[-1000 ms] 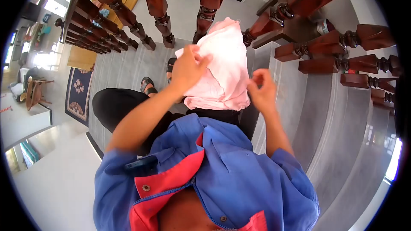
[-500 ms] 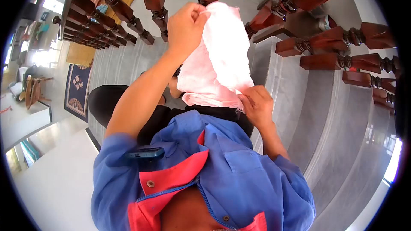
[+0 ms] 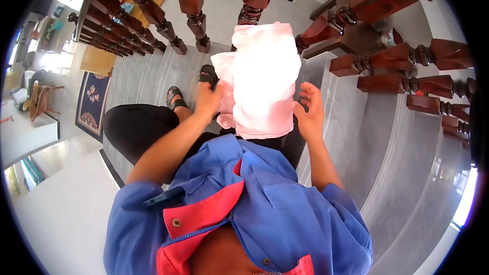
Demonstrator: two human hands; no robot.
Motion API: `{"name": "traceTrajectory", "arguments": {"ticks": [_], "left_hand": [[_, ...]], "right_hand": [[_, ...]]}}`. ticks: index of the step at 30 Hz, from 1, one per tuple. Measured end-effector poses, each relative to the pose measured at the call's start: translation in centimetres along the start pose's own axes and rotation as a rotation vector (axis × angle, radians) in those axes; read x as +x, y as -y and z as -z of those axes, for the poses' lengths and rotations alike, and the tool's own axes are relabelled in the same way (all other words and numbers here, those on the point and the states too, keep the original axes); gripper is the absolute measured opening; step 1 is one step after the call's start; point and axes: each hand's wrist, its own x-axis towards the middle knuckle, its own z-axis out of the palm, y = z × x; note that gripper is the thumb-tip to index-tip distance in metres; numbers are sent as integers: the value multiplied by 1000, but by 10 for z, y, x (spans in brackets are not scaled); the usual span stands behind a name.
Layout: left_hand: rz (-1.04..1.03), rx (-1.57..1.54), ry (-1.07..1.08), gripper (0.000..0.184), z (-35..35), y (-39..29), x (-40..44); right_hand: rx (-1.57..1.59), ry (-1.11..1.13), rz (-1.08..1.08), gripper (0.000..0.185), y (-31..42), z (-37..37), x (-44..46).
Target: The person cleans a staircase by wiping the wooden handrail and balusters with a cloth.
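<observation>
A pink cloth [image 3: 265,81], folded in layers and glaring white in its middle, lies over the lap in front of the blue shirt. Close by its left edge is my left hand [image 3: 210,98], somewhat blurred; whether its fingers touch the cloth or hold any of it is hard to see. My right hand [image 3: 310,109] stands just off the cloth's right edge, its fingers apart and curved, with nothing in them. A dark phone [image 3: 164,197] sticks out of the shirt's chest pocket.
Dark red wooden balusters [image 3: 188,0] stand in front and to the right. Grey stair steps [image 3: 377,137] run down the right side. A sandalled foot [image 3: 177,99] rests on the step. A patterned rug [image 3: 93,99] lies at the left.
My left hand has let go of the cloth's far corner and come back to its left edge. My right hand has released the near right corner. The cloth now lies flatter, in a neater rectangle.
</observation>
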Motion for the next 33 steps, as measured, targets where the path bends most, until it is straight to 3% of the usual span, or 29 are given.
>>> {"name": "traceTrajectory", "arguments": {"ticks": [1, 2, 4, 6, 7, 8, 11, 12, 13, 15, 18, 20, 21, 23, 24, 26, 27, 29, 31, 33], "left_hand": [[120, 114, -88, 58, -8, 2, -21], [55, 86, -136, 61, -14, 2, -41], [221, 127, 37, 63, 1, 14, -55], [402, 76, 223, 59, 22, 10, -69], [526, 12, 357, 54, 32, 3, -77], [529, 13, 358, 54, 37, -2, -85], [285, -296, 268, 37, 52, -16, -96], [317, -335, 289, 43, 58, -35, -102], [259, -426, 329, 46, 60, -50, -108], [199, -516, 375, 51, 62, -66, -115], [188, -425, 442, 63, 67, -74, -119], [219, -343, 352, 77, 63, -76, -125], [214, -342, 356, 77, 62, -78, -126], [161, -475, 362, 83, 62, -86, -129], [163, -471, 365, 83, 61, -91, -126], [136, -708, 202, 85, 60, -106, -102], [106, -873, 179, 76, 65, -88, -68], [214, -874, 238, 50, 70, -98, -38], [243, -907, 205, 42, 61, -97, -31], [264, -492, -133, 41, 49, -69, -40]], "right_hand": [[-10, 27, -26, 59, -35, -1, 3], [-9, 34, -19, 59, -53, -3, 1], [188, 319, -470, 59, -70, -2, -4], [166, 395, -567, 53, -71, 0, -12], [287, 326, -556, 48, -66, -1, -19], [407, 253, -542, 44, -64, -1, -24], [218, 227, -409, 46, -54, 15, -26], [132, 221, -354, 49, -38, 21, -26], [252, 214, -287, 63, -15, 25, -27], [299, 296, -295, 70, 13, 47, -28], [455, 386, -309, 65, 18, 74, -34], [310, 660, -252, 42, -11, 98, -33], [418, 652, -378, 22, 2, 99, -33], [558, 606, -471, 23, 10, 101, -26], [697, 563, -573, 25, 15, 101, -22], [1023, 441, -358, 70, 45, 70, -7], [1308, 675, -261, 79, 23, 68, 12], [1136, 476, -219, 74, 32, 41, 32], [984, 357, -204, 70, 20, 28, 46], [407, 10, -363, 62, -3, 15, 52]]}}
